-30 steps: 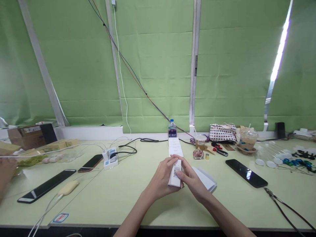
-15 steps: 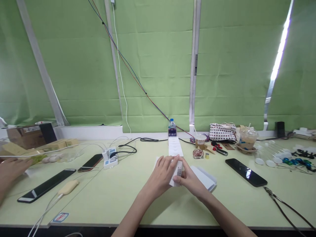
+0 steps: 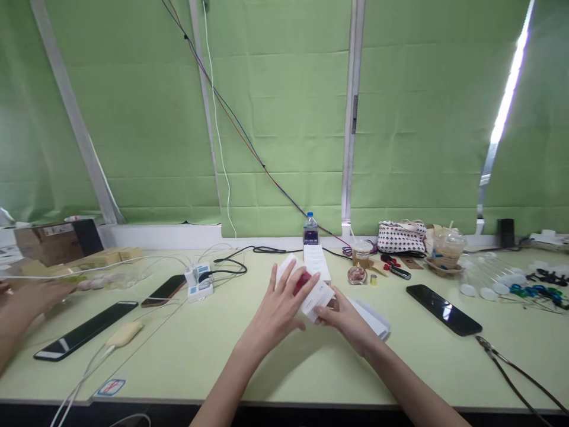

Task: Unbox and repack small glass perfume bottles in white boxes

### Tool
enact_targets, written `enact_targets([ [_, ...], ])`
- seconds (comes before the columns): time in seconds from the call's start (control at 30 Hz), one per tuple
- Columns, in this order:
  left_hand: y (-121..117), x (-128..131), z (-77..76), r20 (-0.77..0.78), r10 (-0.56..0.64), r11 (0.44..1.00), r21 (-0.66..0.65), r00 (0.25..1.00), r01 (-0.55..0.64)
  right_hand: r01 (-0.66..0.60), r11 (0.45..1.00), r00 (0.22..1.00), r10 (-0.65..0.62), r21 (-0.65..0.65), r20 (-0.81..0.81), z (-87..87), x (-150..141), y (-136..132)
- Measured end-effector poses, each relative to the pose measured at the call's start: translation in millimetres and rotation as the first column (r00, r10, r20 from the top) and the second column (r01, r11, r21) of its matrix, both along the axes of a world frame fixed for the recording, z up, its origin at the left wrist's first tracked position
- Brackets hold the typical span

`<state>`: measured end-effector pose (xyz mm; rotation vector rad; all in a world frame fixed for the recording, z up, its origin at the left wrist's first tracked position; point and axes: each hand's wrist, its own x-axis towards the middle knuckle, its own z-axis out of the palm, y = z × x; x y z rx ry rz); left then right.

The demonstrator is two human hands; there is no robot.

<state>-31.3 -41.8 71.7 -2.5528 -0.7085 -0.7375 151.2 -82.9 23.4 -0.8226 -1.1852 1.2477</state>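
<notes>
A small white box [image 3: 319,298] with a dark red patch on its face is held tilted above the table. My right hand [image 3: 347,320] grips its lower right end between thumb and fingers. Over the box's left side, my left hand [image 3: 279,308] has its fingers spread and its thumb apart; whether the fingertips touch the box I cannot tell. Just behind stands a row of white boxes [image 3: 316,261], partly covered by the hands. Flat white pieces [image 3: 373,320] lie under and beside my right wrist.
A bottle [image 3: 310,230] stands at the back. Rightward are a cup [image 3: 362,254], a glass jar [image 3: 357,274], a black phone [image 3: 443,308] and pliers [image 3: 491,350]. At left are phones [image 3: 86,331], a power strip [image 3: 199,289], cables and another person's hand [image 3: 38,296].
My left hand has loosened from around the box and spread its fingers. The box has tilted, showing its red patch. At left, the other person's hand has moved rightward.
</notes>
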Motion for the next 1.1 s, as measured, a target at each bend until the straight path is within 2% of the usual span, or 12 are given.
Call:
enact_targets([
  [0.07, 0, -6, 5.1, 0.185, 0.009, 0.997, -0.072, 0.983, 0.004, 0.043, 0.999, 0.994, -0.042, 0.008, -0.100, -2.0, 1, 3],
  [0.17, 0, -9, 7.5, 0.544, 0.109, 0.944, -0.318, 0.832, 0.084, 0.052, 0.998, 0.984, -0.045, 0.035, -0.171, -2.4, 1, 3],
  [0.27, -1, -5, 5.1, 0.674, 0.175, 0.767, -0.550, 0.717, 0.330, 0.009, 0.999, 0.985, -0.001, 0.050, -0.170, -1.0, -1, 0],
  [0.33, -3, -1, 4.3, 0.711, 0.158, 0.632, -0.606, 0.685, 0.483, -0.026, 0.999, 0.989, 0.033, 0.045, -0.147, -0.1, -3, -2],
  [0.4, -5, 2, 5.4, 0.742, 0.152, 0.555, -0.611, 0.654, 0.564, -0.057, 0.998, 0.993, 0.059, 0.028, -0.107, 0.5, -5, -4],
  [0.47, -9, 3, 8.0, 0.748, 0.164, 0.561, -0.607, 0.643, 0.563, -0.068, 0.998, 0.997, 0.068, 0.010, -0.028, 0.8, -4, -3],
  [0.57, -13, 1, 10.7, 0.698, 0.198, 0.655, -0.617, 0.688, 0.437, 0.050, 0.999, 0.985, -0.050, 0.005, 0.165, 1.2, -1, -1],
  [0.67, -18, 3, 7.6, 0.583, 0.198, 0.776, -0.585, 0.788, 0.237, 0.225, 0.969, 0.922, -0.244, 0.098, 0.299, 3.2, 0, -2],
  [0.73, -20, 8, 1.8, 0.453, 0.182, 0.853, -0.514, 0.873, 0.089, 0.241, 0.957, 0.907, -0.280, 0.159, 0.313, 5.7, -1, -5],
  [0.8, -22, 16, -5.7, 0.303, 0.184, 0.897, -0.441, 0.935, -0.034, 0.220, 0.959, 0.913, -0.267, 0.180, 0.309, 8.5, -1, -8],
  [0.93, -26, 33, -19.4, 0.121, 0.179, 0.893, -0.437, 0.976, -0.110, 0.250, 0.953, 0.873, -0.298, 0.172, 0.385, 13.1, 4, -11],
  [1.1, -31, 37, -24.1, 0.091, 0.072, 0.802, -0.597, 0.993, -0.003, 0.176, 0.964, 0.791, -0.260, 0.200, 0.554, 19.9, 16, -12],
])
